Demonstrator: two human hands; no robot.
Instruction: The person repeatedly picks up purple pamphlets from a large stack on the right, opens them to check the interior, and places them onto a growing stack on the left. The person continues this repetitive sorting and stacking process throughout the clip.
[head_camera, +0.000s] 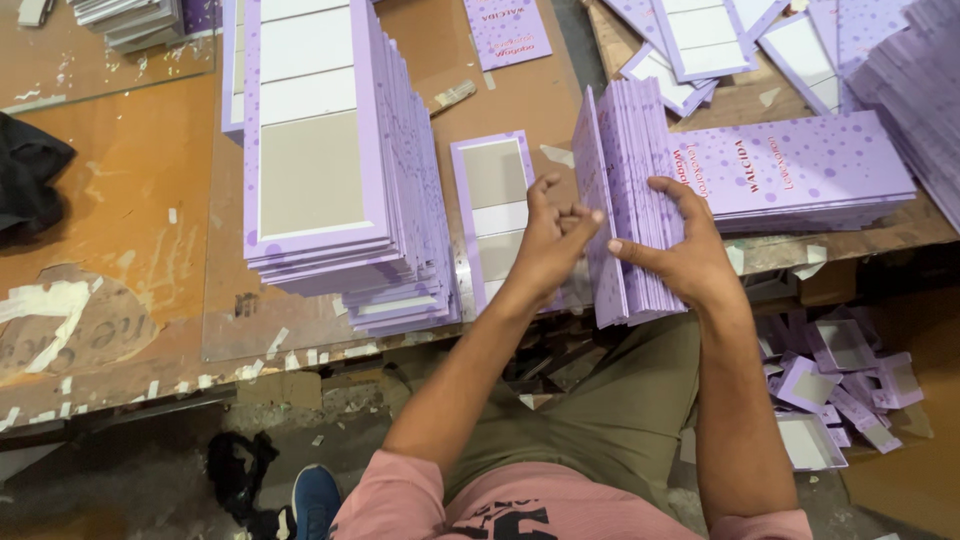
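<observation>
**Both hands on the upright bundle**

Right hand (680, 255) clamps a bundle of lilac card covers (625, 200) standing on edge at the table (150, 180) front, long axis running away from the person. Left hand (555, 240), fingers curled and holding nothing, presses the bundle's left face. Flat single cover (495, 215) lies just left.

Glossy lilac card sheets (625, 200) (greyboard-backed)
</observation>
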